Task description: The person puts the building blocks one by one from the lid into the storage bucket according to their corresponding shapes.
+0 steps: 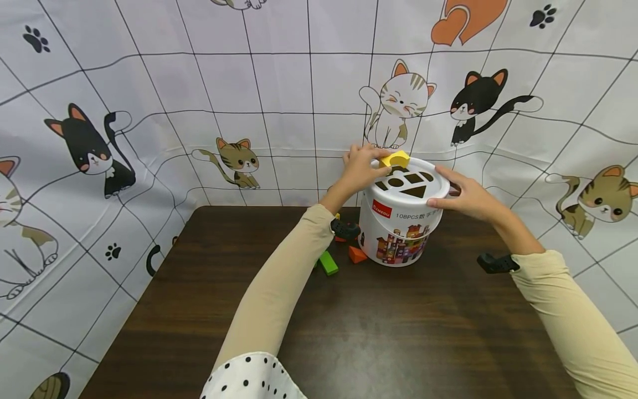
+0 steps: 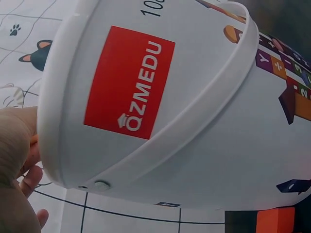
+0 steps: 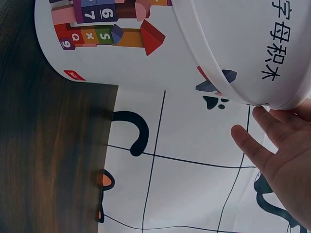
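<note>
A white bucket (image 1: 399, 233) with a red label and a picture of coloured blocks stands upright near the table's back edge. Its white lid (image 1: 432, 189) has several shaped cut-outs. My left hand (image 1: 363, 168) pinches a yellow arch-shaped block (image 1: 396, 159) just above the lid's back left part; whether the block touches the lid I cannot tell. In the left wrist view the bucket hides most of that hand. My right hand (image 1: 466, 195) rests on the lid's right rim, thumb in front and fingers behind. Extended fingers (image 3: 257, 148) show in the right wrist view.
Beside the bucket's left lie a green block (image 1: 328, 262) and an orange block (image 1: 356, 255), with more blocks partly hidden behind the left wrist. The dark wooden table (image 1: 319, 343) meets a white cat-patterned sheet (image 1: 284, 83) at its back. The bucket's handle (image 2: 194, 107) hangs down.
</note>
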{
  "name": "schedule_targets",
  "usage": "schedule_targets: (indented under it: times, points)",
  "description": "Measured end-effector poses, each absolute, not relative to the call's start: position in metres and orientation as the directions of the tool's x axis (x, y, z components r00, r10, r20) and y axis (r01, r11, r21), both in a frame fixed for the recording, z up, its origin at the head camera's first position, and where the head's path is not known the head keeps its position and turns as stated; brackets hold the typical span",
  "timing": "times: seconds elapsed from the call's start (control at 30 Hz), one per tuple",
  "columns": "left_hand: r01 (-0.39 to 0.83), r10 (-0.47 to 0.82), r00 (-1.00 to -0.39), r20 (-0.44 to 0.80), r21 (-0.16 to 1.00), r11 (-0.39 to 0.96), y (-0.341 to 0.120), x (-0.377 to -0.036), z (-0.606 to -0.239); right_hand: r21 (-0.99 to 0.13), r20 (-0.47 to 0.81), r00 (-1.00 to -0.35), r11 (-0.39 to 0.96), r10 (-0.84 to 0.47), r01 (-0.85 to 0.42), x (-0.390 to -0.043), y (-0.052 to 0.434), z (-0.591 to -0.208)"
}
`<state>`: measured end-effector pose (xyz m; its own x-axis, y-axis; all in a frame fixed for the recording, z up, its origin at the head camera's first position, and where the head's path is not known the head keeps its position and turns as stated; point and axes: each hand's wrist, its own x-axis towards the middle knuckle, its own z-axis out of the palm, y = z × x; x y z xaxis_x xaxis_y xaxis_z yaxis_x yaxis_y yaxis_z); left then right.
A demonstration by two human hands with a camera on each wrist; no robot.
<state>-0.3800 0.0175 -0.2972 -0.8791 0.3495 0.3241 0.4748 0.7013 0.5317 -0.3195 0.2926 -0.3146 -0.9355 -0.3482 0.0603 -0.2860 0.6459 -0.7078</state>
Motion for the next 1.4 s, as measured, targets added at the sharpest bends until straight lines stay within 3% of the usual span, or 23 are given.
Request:
schedule_targets:
  times: [0.73,1.07,1.4]
  points:
    - [0.482,0.392,-0.876,0.281,0.541,0.689,0.0211,-0.3783,-0.3013,-0.699,0.06,-0.94,0.659,-0.335,-0.28,-0.3183,0.2937,-0.3156]
    - [0.406,0.33,-0.914,0.238,0.577,0.709,0.0222,-0.3798,-0.3054,-0.706,0.062,-0.938,0.649,-0.342,-0.283,-0.3186,0.2942,-0.318]
    - [0.415,0.291,-0.909,0.298,0.587,0.695,0.0178,-0.3778,-0.3061,-0.711,0.074,-0.936,0.64,-0.344,-0.292,-0.3187,0.2951,-0.3174]
